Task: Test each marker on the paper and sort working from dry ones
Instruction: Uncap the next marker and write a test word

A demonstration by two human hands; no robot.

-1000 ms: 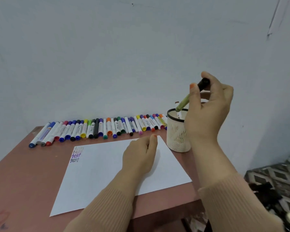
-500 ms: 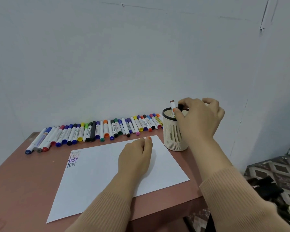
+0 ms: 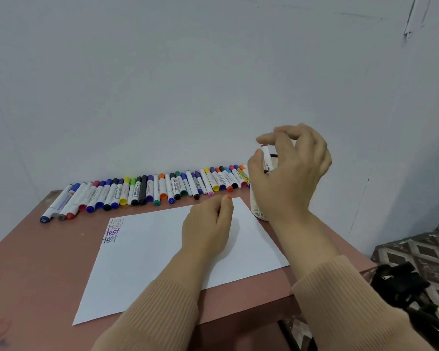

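Note:
A white sheet of paper [image 3: 150, 254] lies on the brown table [image 3: 23, 274], with "test" written several times near its top left corner. My left hand [image 3: 208, 229] rests on the sheet's upper right part, fingers loosely curled. A row of capped markers [image 3: 162, 188] in many colours lies along the wall behind the paper. My right hand [image 3: 287, 173] hovers over the white mesh cup [image 3: 260, 211], fingers spread and relaxed, holding nothing. A white marker [image 3: 266, 158] stands up out of the cup beside my thumb. The cup's rim is mostly hidden by my hand.
The table's right edge runs just past the cup. Beyond it, a patterned floor [image 3: 416, 249] lies below, with a black object [image 3: 401, 282] on it. The grey wall stands close behind the marker row.
My right hand lowered the green and black marker into the cup, let go of it and is now lifted above the cup with loose fingers. My left hand stayed on the paper.

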